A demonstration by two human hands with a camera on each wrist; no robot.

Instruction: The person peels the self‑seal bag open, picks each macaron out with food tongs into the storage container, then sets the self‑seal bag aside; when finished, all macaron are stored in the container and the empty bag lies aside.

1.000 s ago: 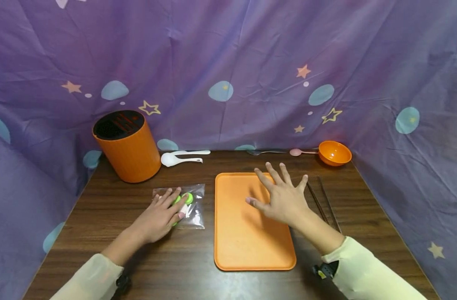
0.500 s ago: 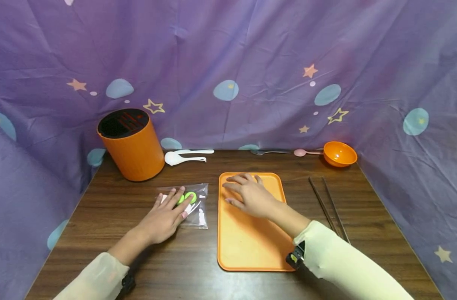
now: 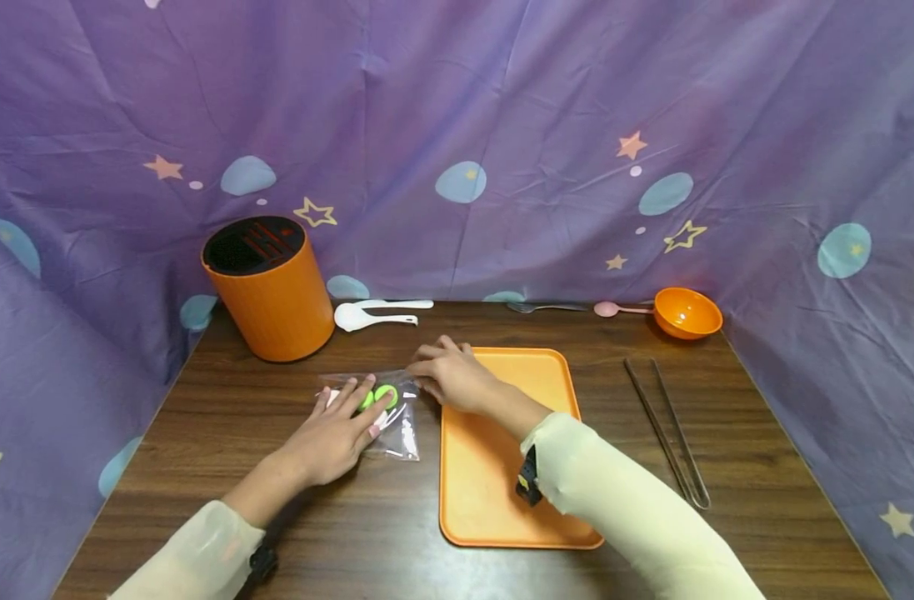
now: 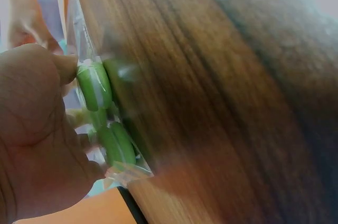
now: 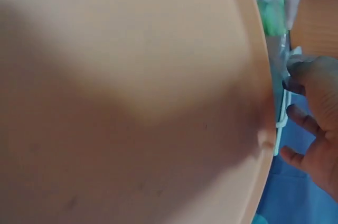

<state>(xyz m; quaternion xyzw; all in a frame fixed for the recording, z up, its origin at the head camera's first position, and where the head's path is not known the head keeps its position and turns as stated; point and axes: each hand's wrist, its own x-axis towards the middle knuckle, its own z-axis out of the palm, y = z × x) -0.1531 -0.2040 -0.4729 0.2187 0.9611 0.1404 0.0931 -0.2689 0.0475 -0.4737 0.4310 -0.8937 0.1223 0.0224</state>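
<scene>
Looking from the head camera, the left hand (image 3: 335,433) presses flat on a clear plastic bag (image 3: 385,412) with two green rings inside (image 3: 379,397), at 9 o'clock from one orange tray (image 3: 501,450). The right hand (image 3: 447,373) pinches the bag's far corner.

On the left wrist camera, the bag (image 4: 90,76) looks thin, light and slippery, I think; the sealed edge is the better place to hold.

On the right wrist camera, fingertips (image 5: 296,84) grip that edge beside the tray (image 5: 132,97).
</scene>
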